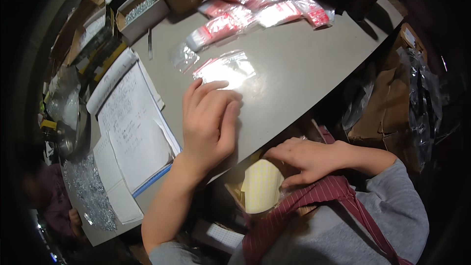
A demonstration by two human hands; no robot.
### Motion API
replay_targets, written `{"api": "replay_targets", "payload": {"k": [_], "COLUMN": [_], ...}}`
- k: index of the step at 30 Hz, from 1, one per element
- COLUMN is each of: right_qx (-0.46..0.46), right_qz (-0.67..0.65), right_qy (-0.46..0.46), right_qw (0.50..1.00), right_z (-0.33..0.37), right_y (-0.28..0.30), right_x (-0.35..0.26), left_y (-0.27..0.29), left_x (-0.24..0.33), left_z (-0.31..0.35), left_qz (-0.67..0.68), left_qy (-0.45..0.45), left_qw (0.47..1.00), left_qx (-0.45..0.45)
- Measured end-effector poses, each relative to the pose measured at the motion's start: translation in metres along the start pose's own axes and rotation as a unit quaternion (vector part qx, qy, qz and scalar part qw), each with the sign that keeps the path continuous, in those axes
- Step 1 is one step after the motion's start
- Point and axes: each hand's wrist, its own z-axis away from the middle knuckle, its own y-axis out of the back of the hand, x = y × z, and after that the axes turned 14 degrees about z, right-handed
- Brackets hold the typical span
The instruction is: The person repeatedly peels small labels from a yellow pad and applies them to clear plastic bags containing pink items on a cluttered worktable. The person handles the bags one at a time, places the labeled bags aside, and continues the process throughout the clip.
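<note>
My left hand (211,118) is over the grey table, fingers loosely bent and apart, holding nothing I can see. Just beyond its fingertips lies a small stack of clear plastic bags (230,68) with red edges, bright with glare. My right hand (309,159) is low, below the table's near edge, with thumb and fingers spread. Beside it, a curved yellow checkered sheet (262,186) stands up out of a cardboard box (236,194) at my lap. Some of the right fingertips are hard to make out in the shadow there.
Several red-and-clear plastic packets (230,22) lie at the back of the table. An open notebook (132,122) with handwriting is on the left, near a heap of small shiny parts (91,191). Boxes of small metal pieces (140,12) stand far left; a large carton (382,103) is at right.
</note>
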Motion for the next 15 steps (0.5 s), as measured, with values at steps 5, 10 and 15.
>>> {"api": "replay_targets", "payload": {"k": [5,10,15], "right_qx": [0.07,0.157,0.162], "right_qz": [-0.052,-0.058,0.015], "right_qy": [0.055,0.147,0.116], "right_qw": [0.995,0.975,0.98], "right_z": [0.007,-0.003,-0.031], "right_y": [-0.013,0.042,0.098], "right_x": [-0.001,-0.025,-0.037], "left_y": [0.002,0.004,0.011], "left_x": [0.005,0.001,-0.007], "left_z": [-0.004,-0.002,0.019], "left_qz": [-0.001,0.276,0.52], "left_qy": [-0.007,0.067,0.246], "left_qw": [0.999,0.953,0.803], "left_qx": [-0.034,-0.103,-0.153]}}
